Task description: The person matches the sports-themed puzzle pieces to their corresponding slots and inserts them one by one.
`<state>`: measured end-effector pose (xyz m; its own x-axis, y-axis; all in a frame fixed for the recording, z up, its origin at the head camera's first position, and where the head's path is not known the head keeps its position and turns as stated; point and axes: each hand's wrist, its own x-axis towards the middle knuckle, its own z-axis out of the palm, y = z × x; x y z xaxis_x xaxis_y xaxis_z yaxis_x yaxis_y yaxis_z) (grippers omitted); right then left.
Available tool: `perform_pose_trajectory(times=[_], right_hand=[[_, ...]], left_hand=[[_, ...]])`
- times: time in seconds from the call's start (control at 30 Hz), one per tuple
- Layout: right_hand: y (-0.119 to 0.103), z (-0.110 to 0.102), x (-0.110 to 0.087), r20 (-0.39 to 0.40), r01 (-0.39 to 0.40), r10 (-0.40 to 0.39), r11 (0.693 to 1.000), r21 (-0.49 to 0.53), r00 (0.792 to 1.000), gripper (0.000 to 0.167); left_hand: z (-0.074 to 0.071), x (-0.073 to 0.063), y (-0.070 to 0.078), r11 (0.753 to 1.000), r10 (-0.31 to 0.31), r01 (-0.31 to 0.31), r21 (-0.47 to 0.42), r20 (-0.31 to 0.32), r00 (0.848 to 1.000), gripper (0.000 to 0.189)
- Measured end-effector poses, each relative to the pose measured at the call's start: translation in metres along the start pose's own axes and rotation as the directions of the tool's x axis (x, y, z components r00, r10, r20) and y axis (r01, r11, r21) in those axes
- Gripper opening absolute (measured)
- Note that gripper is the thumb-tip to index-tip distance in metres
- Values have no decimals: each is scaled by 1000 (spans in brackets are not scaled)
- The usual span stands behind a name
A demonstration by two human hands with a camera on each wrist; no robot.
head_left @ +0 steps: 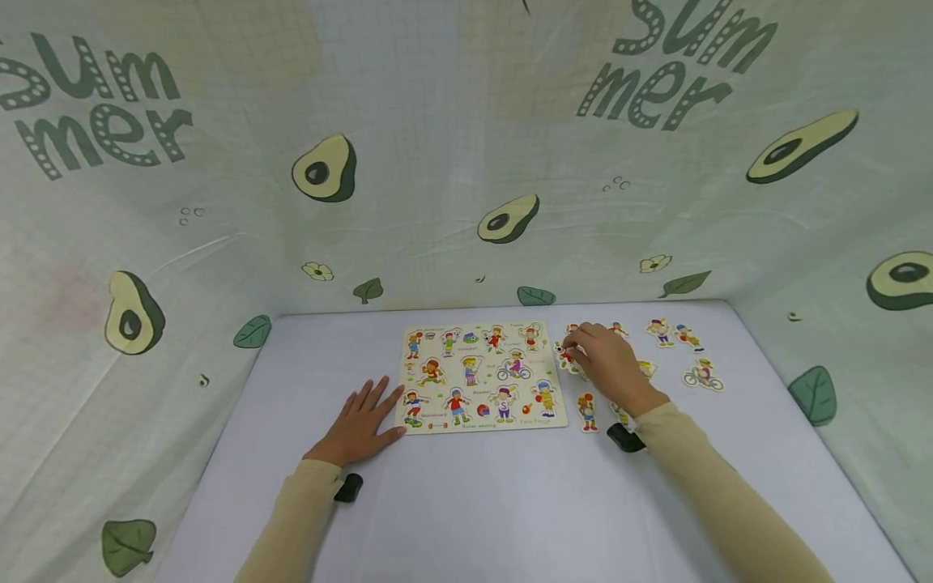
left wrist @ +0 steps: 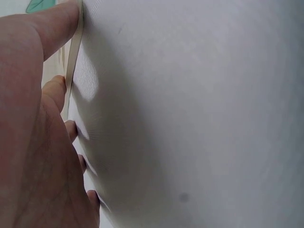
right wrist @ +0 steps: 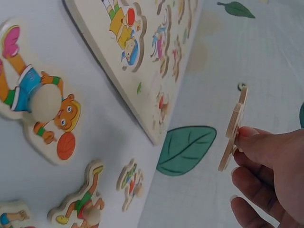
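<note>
- The left hand (head_left: 359,425) rests palm down on the tabletop (head_left: 481,502), between its left edge and the puzzle board (head_left: 545,375), fingers spread wide; the thumb tip meets the board's front left corner, the index fingertip its left edge.
- The right hand (head_left: 605,360) is raised beside the board's right edge, its sleeve (head_left: 717,494) slanting in from the front right.
- Its thumb and fingertips pinch a wooden piece (right wrist: 231,135), held off the tabletop and nearly edge-on in the wrist view; the grip is probably on a knob, though fingers cover it.
- A basketball piece (head_left: 587,413) lies near the board's front right corner.
- A cyclist piece (head_left: 703,376) lies near the tabletop's right edge.
</note>
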<state>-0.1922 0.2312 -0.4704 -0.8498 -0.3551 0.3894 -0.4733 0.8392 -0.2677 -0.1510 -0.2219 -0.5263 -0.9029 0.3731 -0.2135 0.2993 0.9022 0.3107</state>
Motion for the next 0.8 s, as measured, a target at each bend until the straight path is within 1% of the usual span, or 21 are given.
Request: perform_pose_trajectory(times=[0.13,0.23,0.37,0.4,0.5,0.6,0.63,0.8], right_hand=[[-5,9,14,-11,18,-18,1000,-2,1000,12],[-9,15,23,-5,16,-15,1000,6,1000,12],[-15,22,35,29,-8,7,1000,25,1000,11],[-17,24,38,40,-15,14,999,29,999,11],[-21,29,47,74,-35,32,999,33,997,10],[-25,34,55,101,-44,40,998,39,994,9],[-26,36,58,106,-45,41,998,43,994,9],[-30,44,68,101,-28,21,997,66,995,9]], left_hand=[[0,1,0,1000,2,-2,-6,5,1000,77],[0,0,0,1000,11,-11,-18,-5,1000,77],[0,-1,0,999,22,-23,-33,-25,999,77],[2,-1,-2,999,30,-32,-36,-37,999,78],[3,0,-2,999,32,-34,-42,-39,999,78],[3,1,-4,999,20,-20,-31,-22,1000,79],[1,1,-3,1000,9,-9,-24,-7,1000,79],[2,4,-4,1000,-1,1,5,12,1000,79]])
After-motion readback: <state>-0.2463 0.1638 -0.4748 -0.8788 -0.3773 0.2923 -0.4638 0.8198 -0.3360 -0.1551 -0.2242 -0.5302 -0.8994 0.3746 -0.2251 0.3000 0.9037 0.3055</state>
